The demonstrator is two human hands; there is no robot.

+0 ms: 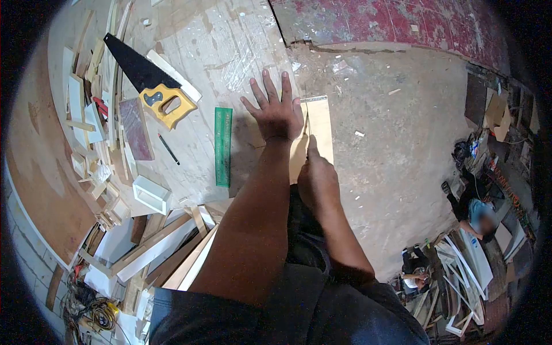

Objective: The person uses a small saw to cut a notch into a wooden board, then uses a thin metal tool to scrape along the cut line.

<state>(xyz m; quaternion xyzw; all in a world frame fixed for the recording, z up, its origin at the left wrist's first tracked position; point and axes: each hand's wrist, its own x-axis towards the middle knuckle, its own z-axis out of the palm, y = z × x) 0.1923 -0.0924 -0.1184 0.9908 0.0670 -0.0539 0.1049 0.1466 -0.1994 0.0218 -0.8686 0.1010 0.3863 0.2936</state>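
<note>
My left hand (278,113) lies flat with its fingers spread on the worn work surface, its thumb side along the edge of a pale wooden board (324,123). My right hand (319,177) is wrapped round the handle of a narrow, thin-bladed tool (307,123), whose blade points away from me over the board. The handle is mostly hidden in my fist, so I cannot tell the tool's exact kind. Left of my left hand lies a green ruler (223,148). A handsaw (168,106) with a yellow grip and a pencil (168,149) rest farther left.
A reddish-brown wood block (137,130) and a small white frame (152,194) sit at the left, near piled wood strips (86,106). More offcuts (155,253) lie below. Two people (480,210) are at the lower right, near stacked white strips (463,270).
</note>
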